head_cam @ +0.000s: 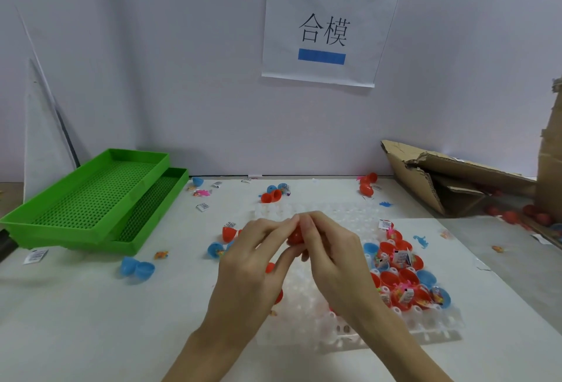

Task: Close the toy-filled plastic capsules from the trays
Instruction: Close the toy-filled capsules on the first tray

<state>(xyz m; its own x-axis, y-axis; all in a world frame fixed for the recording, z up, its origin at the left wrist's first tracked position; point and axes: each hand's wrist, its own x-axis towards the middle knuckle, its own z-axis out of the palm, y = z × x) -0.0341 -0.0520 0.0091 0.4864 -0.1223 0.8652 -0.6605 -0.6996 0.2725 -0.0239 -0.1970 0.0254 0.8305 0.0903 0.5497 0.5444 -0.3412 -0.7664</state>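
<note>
Both hands meet above the white tray (431,319). Left hand (252,263) and right hand (331,253) pinch a red capsule (294,237) between curled fingers. More capsules (401,278) fill the tray at three o'clock.

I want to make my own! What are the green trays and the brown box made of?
The green trays look like hard moulded plastic: smooth shiny rims and a neat grid of small holes. The brown box looks like corrugated cardboard: dull, creased, with torn, ragged edges.
</note>
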